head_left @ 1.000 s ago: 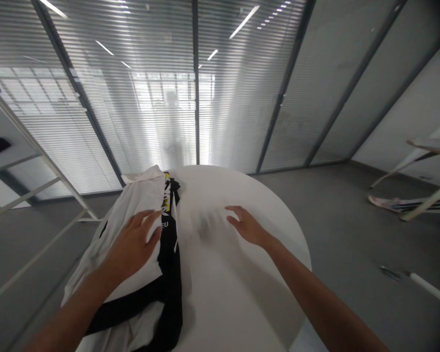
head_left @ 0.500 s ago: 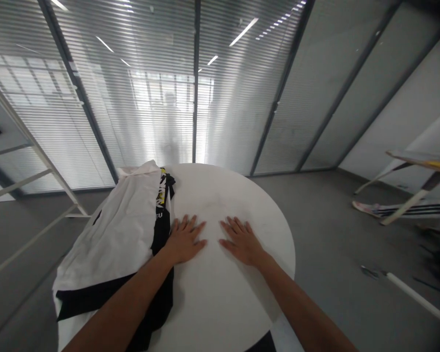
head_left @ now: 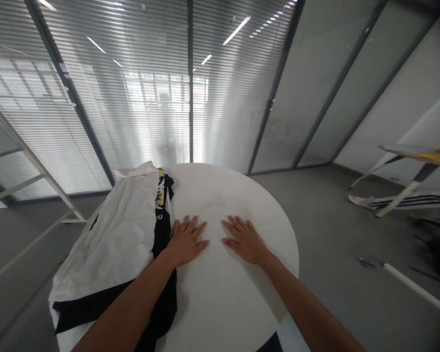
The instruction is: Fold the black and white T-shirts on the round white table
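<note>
Resting open and palm-down on the round white counter [head_left: 275, 220], fingers spread: the left hand [head_left: 186, 240] at about 9 o'clock from the counter's middle, just beside the black garment, and the right hand [head_left: 245, 239] at about 3 o'clock, well apart from any cloth, neither one gripping anything. Lying over the 8-to-11 o'clock side of the counter, apparently overhanging its edge: a white garment [head_left: 110, 239] on top of a black garment [head_left: 91, 305], with a narrow band of yellow-and-black print [head_left: 160, 191] along the white layer's long side near 11 o'clock. Already in place: the white layer, smooth and nearly flat, with only soft creases along its length. Not squared up: the black layer, jutting past the white at about 7 o'clock and running in a dark strip down the side towards the near edge, partly hidden under the left forearm. Beyond the counter, a glass partition [head_left: 132, 112] with slatted blinds at 12 o'clock, a white metal frame [head_left: 33, 166] at 10 o'clock, and striped cloth [head_left: 414, 199] on the grey floor [head_left: 333, 220] at 2 o'clock.
</note>
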A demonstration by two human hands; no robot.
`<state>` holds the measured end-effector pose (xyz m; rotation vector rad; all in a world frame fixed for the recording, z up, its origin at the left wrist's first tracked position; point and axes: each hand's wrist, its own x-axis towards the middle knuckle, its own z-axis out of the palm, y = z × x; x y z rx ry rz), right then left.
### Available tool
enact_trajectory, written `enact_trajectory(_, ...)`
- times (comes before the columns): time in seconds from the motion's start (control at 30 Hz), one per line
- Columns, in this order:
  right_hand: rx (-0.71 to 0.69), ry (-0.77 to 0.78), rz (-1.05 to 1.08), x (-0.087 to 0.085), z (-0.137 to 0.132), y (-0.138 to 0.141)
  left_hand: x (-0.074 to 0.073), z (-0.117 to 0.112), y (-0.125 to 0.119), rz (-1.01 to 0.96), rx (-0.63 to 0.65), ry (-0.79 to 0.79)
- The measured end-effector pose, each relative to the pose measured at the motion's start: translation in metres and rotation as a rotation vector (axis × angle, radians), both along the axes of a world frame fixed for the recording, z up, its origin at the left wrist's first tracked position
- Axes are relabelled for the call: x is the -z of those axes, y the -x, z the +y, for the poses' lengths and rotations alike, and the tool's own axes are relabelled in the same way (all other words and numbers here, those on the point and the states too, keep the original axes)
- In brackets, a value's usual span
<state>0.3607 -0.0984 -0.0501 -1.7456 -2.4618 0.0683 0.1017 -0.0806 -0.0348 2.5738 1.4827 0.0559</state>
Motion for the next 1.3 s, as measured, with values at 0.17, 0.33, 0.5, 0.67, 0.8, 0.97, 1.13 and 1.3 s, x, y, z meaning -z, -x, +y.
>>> enact_trajectory(0.17, -0.008, -0.023, -0.005, 0.0059, 0.002, -0.0017, 0.0002, 0.0018, 0.0011, 0.002, 0.005, 0.007)
enact_trajectory(0.33, -0.03, -0.05, -0.018, 0.01, 0.0031, -0.0031, 0.0013, 0.0015, 0.0015, -0.007, 0.012, 0.005)
enact_trajectory(0.5, -0.026, -0.062, -0.027, 0.0089, 0.0022, -0.0022, -0.0002, 0.0013, 0.0013, -0.006, 0.021, 0.004)
enact_trajectory(0.67, -0.029, -0.076, -0.032, 0.0079, 0.0019, -0.0018, -0.0025, 0.0009, 0.0009, 0.003, 0.013, 0.008)
enact_trajectory(0.8, -0.034, -0.091, -0.043, 0.0089, 0.0021, -0.0026, -0.0034, 0.0008, 0.0007, 0.001, 0.015, 0.017)
enact_trajectory(0.97, -0.035, -0.101, -0.043, 0.008, 0.0015, -0.0023, -0.0031, 0.0011, 0.0007, 0.004, 0.01, 0.027)
enact_trajectory(1.13, -0.021, -0.068, -0.028, 0.0047, 0.001, -0.001, -0.0034, 0.0013, 0.0013, 0.012, 0.011, 0.027)
enact_trajectory(1.3, -0.014, -0.04, 0.0, 0.0014, 0.001, -0.001, -0.0039, 0.0017, 0.0024, 0.001, 0.023, 0.027)
